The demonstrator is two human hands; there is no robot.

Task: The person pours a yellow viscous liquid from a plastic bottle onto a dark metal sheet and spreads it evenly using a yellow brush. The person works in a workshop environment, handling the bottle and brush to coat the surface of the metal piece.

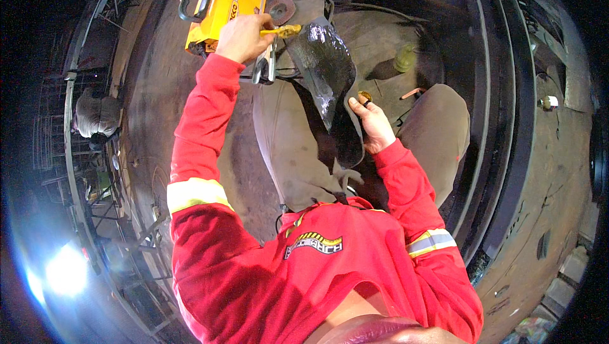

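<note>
My left hand (243, 39) pinches a thin yellow tool (282, 31), possibly a brush, whose thicker, dark-flecked end reaches toward a dark glossy piece (325, 58). That piece is long and curved, tapers toward me and shines as if wet; its exact kind I cannot make out. Along its right edge, my right hand (373, 123) grips it, thumb on top and a dark ring on one finger. The fingers underneath are partly hidden. Just beyond the left hand lies a round abrasive disc (281, 11), and below that hand are silvery metal parts (266, 63).
A yellow machine (231, 4) with a black handle stands at the far left. A yellowish bottle (404, 58) and an orange stick (412, 93) lie beyond my right hand. Long dark metal beams (501, 122) run along the right. A person (96, 115) crouches at far left.
</note>
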